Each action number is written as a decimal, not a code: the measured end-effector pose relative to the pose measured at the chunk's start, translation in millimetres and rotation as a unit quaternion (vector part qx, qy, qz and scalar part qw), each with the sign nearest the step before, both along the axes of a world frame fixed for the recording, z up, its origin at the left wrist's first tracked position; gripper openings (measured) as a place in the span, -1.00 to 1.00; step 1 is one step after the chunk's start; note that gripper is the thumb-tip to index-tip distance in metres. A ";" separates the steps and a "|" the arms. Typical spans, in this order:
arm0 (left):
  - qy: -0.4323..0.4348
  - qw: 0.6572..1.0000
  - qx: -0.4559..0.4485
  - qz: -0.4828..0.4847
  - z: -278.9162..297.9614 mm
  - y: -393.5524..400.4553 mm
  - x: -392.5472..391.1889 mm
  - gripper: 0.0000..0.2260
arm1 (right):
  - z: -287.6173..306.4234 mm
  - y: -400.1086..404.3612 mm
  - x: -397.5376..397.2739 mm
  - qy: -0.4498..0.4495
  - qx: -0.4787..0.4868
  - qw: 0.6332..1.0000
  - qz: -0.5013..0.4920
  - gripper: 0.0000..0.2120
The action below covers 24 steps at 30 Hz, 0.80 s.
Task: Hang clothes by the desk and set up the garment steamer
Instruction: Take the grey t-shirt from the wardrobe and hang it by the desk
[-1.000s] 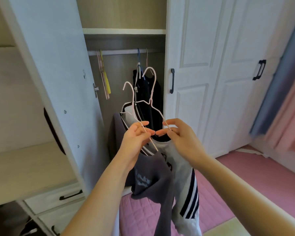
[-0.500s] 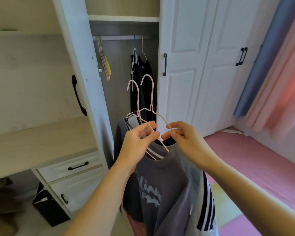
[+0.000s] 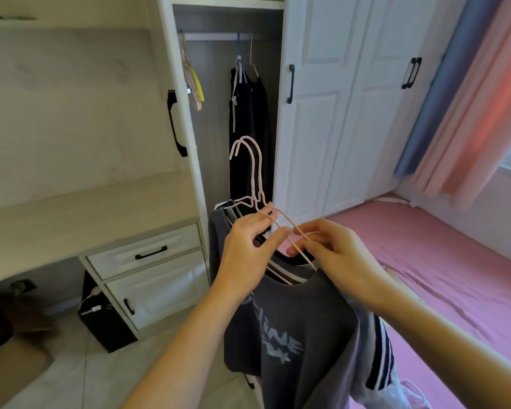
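A bedroom in a home. Shown by a white panelled built-in wardrobe [image 3: 331,113] with black handles, one door open on a metal hanging rail [image 3: 216,36] carrying dark garments [image 3: 248,119] and spare pink and yellow hangers [image 3: 194,84]. Joined on its left by a pale wood-look desk top [image 3: 71,214] over white drawers [image 3: 148,255]. On the right, a pink quilted bed cover [image 3: 455,261] under pink and blue curtains [image 3: 466,93] beside a window. Pale tiled floor [image 3: 80,373] below.
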<state>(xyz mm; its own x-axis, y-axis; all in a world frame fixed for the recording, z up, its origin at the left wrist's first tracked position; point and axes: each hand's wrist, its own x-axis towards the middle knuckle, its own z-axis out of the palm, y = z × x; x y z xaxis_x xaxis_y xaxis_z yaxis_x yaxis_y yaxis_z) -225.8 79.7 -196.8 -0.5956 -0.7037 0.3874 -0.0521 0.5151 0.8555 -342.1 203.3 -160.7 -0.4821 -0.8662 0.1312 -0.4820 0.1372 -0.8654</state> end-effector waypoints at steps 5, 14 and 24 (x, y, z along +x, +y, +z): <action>-0.009 1.000 -0.018 0.014 -7.0 13.0 53.6 -0.64 | -5.8 17.4 48.1 -0.016 0.003 1.000 0.016 -0.76; 0.000 1.000 -0.008 -0.015 0.0 54.1 129.0 -0.75 | -16.9 28.7 123.1 0.052 -0.018 0.998 0.026 -0.87; 0.256 0.778 0.555 -0.143 18.5 34.1 184.5 -0.60 | -13.1 17.4 153.1 0.039 -0.001 0.996 0.085 -0.84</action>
